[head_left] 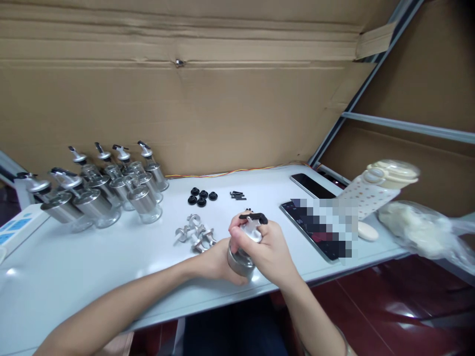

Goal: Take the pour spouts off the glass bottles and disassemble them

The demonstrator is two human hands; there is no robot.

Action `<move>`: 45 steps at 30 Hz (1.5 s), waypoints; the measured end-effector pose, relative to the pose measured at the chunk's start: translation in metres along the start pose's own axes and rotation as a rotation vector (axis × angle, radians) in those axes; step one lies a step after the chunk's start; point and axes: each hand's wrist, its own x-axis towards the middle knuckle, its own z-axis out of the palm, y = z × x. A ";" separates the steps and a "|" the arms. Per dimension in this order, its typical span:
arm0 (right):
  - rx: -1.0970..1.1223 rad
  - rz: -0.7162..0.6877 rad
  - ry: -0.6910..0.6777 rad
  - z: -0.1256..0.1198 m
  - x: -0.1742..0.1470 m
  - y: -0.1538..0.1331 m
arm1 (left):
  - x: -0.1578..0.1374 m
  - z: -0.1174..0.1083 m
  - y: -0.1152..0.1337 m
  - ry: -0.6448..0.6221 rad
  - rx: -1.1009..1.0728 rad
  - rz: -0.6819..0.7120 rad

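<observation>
Near the table's front edge, my left hand [218,262] is wrapped around the steel-banded body of a glass oil bottle [240,262]. My right hand [272,247] grips the silver pourer cap [253,228] at the bottle's top, which has a black flip lid. My fingers hide much of the bottle's neck. Left of my hands lies a pile of silver pourer spouts [196,233]. Beyond them are several black rubber stoppers [201,195] and a small cluster of thin black pieces [237,195].
Several glass and steel bottles [98,207], some with pourers, stand at the left. To the right lie a phone [309,186], a larger device with a partly blurred screen [315,232], a tumbler [371,190] and a plastic bag [419,230]. Cardboard [222,113] rises behind the table.
</observation>
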 end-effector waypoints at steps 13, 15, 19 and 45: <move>0.195 0.150 -0.174 -0.009 0.016 0.004 | -0.003 0.000 0.001 -0.007 -0.075 -0.046; 0.264 0.107 -0.138 -0.007 0.010 0.008 | -0.003 0.000 0.001 -0.005 -0.063 -0.063; 0.348 -0.065 -0.100 -0.007 -0.002 0.015 | -0.003 0.001 0.002 0.015 -0.083 -0.051; 0.625 0.406 -0.203 -0.015 0.007 -0.004 | -0.005 0.004 0.006 -0.045 -0.137 -0.063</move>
